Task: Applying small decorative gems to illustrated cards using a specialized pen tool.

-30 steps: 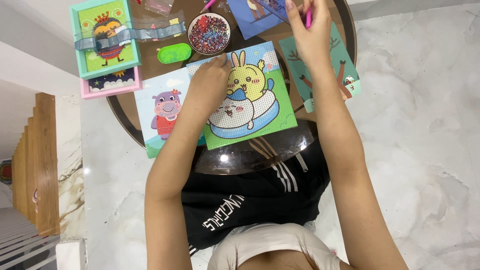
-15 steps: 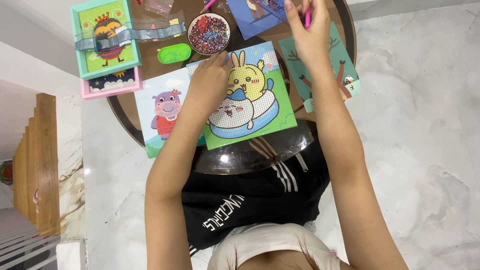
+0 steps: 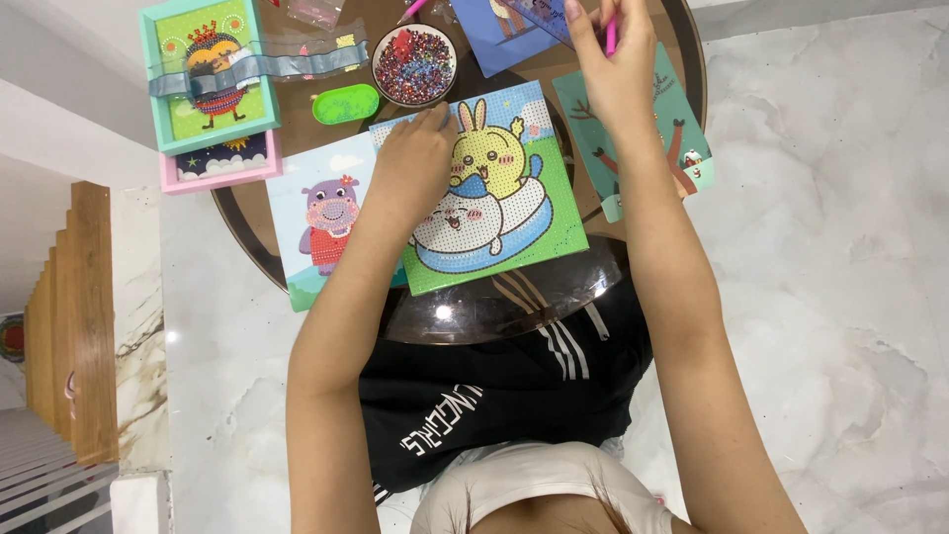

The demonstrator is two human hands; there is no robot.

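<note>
The left hand [image 3: 420,148] lies flat, fingers together, on the upper left corner of the rabbit picture board [image 3: 499,193] at frame centre. That board's lower edge sits just inside the rim of the round glass table [image 3: 494,321]. The right hand [image 3: 618,59], at the top of the frame, has its fingers clamped on 1 pink pen [image 3: 610,38], over a blue card [image 3: 514,25]. 1 bowl of beads [image 3: 417,64] stands just above the left hand, with 1 green tray [image 3: 346,103] beside it. 1 hippo card [image 3: 326,218] overhangs the table's left rim; 1 teal card [image 3: 682,148] reaches the right rim. 2 framed pictures [image 3: 210,79] are stacked at upper left. Bare tabletop shows only in narrow strips.
</note>
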